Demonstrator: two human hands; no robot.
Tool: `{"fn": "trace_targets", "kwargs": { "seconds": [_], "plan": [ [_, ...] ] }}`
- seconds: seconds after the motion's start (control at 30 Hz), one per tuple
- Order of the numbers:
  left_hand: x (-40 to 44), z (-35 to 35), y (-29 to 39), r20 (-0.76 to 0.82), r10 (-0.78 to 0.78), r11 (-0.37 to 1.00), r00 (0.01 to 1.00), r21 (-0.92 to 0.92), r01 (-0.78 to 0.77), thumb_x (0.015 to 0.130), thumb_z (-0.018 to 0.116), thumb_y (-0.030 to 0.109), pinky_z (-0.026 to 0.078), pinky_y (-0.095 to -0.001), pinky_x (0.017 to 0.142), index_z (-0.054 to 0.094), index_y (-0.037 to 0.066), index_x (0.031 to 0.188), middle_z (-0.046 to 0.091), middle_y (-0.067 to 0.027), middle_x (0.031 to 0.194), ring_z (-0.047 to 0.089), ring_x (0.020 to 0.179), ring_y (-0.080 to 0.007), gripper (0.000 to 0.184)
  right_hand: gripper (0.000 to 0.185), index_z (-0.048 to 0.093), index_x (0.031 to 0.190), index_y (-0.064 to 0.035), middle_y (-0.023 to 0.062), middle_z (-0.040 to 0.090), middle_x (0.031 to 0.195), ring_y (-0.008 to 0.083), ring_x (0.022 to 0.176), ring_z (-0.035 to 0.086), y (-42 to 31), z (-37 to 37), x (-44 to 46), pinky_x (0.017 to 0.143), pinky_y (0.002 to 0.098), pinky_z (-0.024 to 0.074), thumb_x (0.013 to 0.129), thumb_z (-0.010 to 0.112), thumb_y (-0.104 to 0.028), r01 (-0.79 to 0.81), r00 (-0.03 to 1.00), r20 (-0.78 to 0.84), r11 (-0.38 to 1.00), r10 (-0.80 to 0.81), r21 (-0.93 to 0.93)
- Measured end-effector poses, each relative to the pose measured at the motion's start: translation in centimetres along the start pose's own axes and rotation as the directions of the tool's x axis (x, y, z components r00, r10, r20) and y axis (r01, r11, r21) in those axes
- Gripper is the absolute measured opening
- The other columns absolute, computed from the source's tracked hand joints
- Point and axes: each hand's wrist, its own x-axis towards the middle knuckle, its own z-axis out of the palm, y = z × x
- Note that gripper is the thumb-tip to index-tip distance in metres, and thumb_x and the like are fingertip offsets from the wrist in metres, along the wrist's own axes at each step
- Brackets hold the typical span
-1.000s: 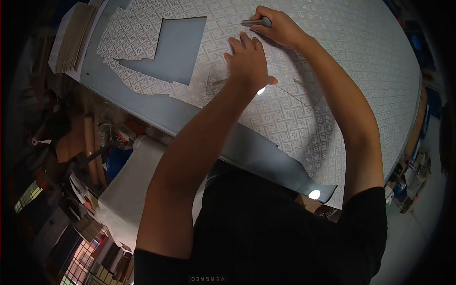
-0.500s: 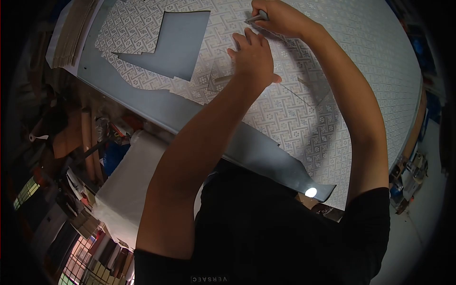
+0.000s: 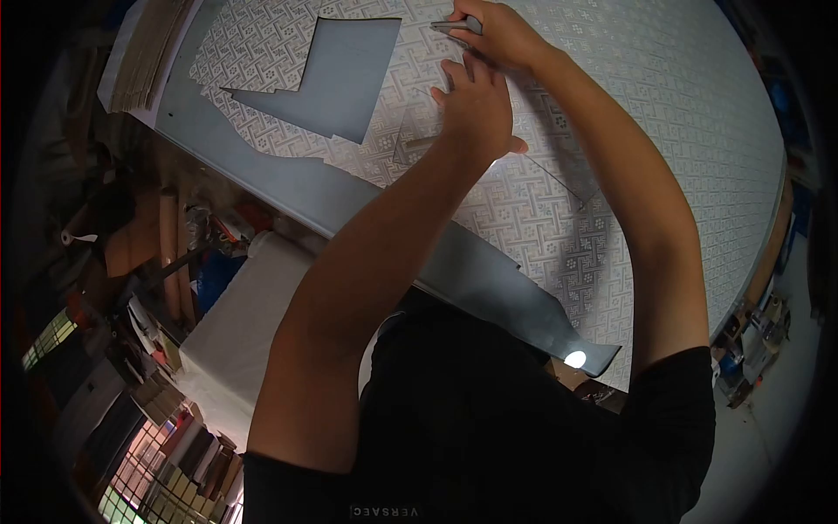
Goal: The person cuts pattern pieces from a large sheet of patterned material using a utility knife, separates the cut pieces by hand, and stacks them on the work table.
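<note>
Patterned silvery sheet material (image 3: pixel 524 218) covers much of the table, with an angular cut-out through which the grey surface (image 3: pixel 349 65) shows. My left hand (image 3: pixel 476 109) lies with spread fingers on a clear flat template (image 3: pixel 572 179), whose edges show faintly on the sheet. Beyond it, at the top, my right hand (image 3: pixel 502 33) is closed round a grey cutter-like tool (image 3: pixel 458 25), its tip pointing left just above or on the sheet. Whether the tip touches the sheet I cannot tell.
A stack of cards or folded sheets (image 3: pixel 150 57) lies at the table's far left corner. Below the table's near edge are a white-covered surface (image 3: pixel 236 336), rolls (image 3: pixel 168 236) and clutter. More items (image 3: pixel 759 336) stand on the right beyond the table edge.
My right hand with the tool has shifted slightly left and up relative to my left hand. My left hand keeps its spread pose on the template. The whole view has moved a little.
</note>
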Motion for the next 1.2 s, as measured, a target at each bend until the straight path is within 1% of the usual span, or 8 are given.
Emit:
{"fn": "trace_targets", "kwargs": {
  "seconds": [0.13,0.23,0.3,0.53,0.77,0.93,1.03,1.2],
  "plan": [
    [-0.3,0.6,-0.1,-0.01,0.001,1.0,1.0,-0.03,-0.002,0.063,0.09,0.06,0.051,-0.0683,0.096,0.029,-0.012,0.149,0.028,-0.034,0.153,0.039,0.132,-0.0526,0.128,0.021,0.064,0.104,-0.0048,0.0059,0.073,0.095,0.0162,0.086,0.066,-2.7,-0.8,-2.3,0.078,0.0317,0.0526,0.093,0.076,-0.017,0.002,0.997,-0.079,1.0,0.0,0.019],
    [-0.7,1.5,-0.2,-0.169,-0.03,0.998,0.985,-0.051,0.021,0.062,0.091,0.058,0.048,-0.0637,0.1,0.046,-0.007,0.14,0.038,-0.0314,0.147,0.034,0.137,-0.0523,0.111,0.021,0.064,0.104,-0.0048,0.0058,0.073,0.095,0.0158,0.086,0.066,-4.8,-2.5,-4.1,0.078,0.0315,0.0526,0.093,0.076,-0.017,0.016,0.99,-0.14,1.0,-0.014,0.012],
    [-1.1,1.5,-0.5,-0.163,0.051,0.995,0.985,-0.072,-0.064,0.066,0.09,0.053,0.051,-0.0517,0.097,0.057,-0.004,0.129,0.051,-0.0237,0.133,0.046,0.127,-0.0414,0.091,0.021,0.066,0.101,-0.0036,0.0042,0.073,0.094,0.0122,0.087,0.065,-5.3,-5.8,-7.3,0.079,0.0296,0.0526,0.091,0.079,-0.017,0.005,0.976,-0.218,1.0,0.0,0.025],
    [-3.4,3.1,1.5,-0.198,0.166,0.979,0.966,-0.084,-0.186,0.081,0.082,0.034,0.053,-0.0416,0.092,0.064,0.003,0.12,0.057,-0.0156,0.125,0.054,0.118,-0.0322,0.054,0.017,0.066,0.096,-0.0046,0.0039,0.073,0.093,0.0111,0.087,0.066,-9.0,-12.9,-21.8,0.08,0.0281,0.0522,0.09,0.079,-0.014,-0.246,0.967,-0.062,0.969,0.246,0.011],
    [-5.8,2.3,3.5,-0.002,0.182,0.983,0.983,0.018,-0.182,0.07,0.087,0.048,0.05,-0.0527,0.099,0.059,0.003,0.131,0.05,-0.0173,0.135,0.047,0.128,-0.0377,0.081,0.015,0.062,0.097,-0.0058,0.0074,0.07,0.084,0.0212,0.076,0.067,-13.6,-9.5,-30.5,0.071,0.0332,0.0523,0.088,0.074,-0.009,-0.2,0.922,0.3,0.964,0.246,-0.176],
    [-5.8,2.3,4.2,0.054,0.023,0.995,0.998,0.099,-0.028,0.059,0.092,0.053,0.034,-0.0748,0.106,0.038,0.006,0.153,0.027,-0.0261,0.159,0.023,0.143,-0.0603,0.118,0.017,0.061,0.1,-0.0067,0.0113,0.069,0.082,0.0313,0.074,0.068,-14.6,-7.4,-32.2,0.066,0.0385,0.0535,0.087,0.073,-0.009,-0.152,0.942,0.248,0.947,0.226,-0.283],
    [-5.4,1.6,4.2,0.164,0.003,0.998,0.986,0.065,-0.013,0.06,0.092,0.056,0.035,-0.0714,0.109,0.034,0.012,0.154,0.014,-0.0264,0.165,0.01,0.145,-0.0644,0.119,0.017,0.061,0.099,-0.0067,0.0116,0.07,0.084,0.0322,0.075,0.069,-14.9,-7.1,-32.5,0.066,0.0392,0.0538,0.087,0.073,-0.01,-0.138,0.938,0.258,0.931,0.232,-0.337],
    [-5.5,0.8,4.7,0.18,0.014,0.996,0.984,0.086,-0.03,0.06,0.092,0.059,0.043,-0.0699,0.104,0.028,0.01,0.157,0.016,-0.0276,0.164,0.016,0.143,-0.0641,0.126,0.018,0.06,0.099,-0.0067,0.012,0.069,0.084,0.0324,0.076,0.069,-15.4,-7.0,-32.5,0.066,0.0397,0.0541,0.086,0.073,-0.009,-0.148,0.93,0.255,0.903,0.266,-0.404]
  ]
}}
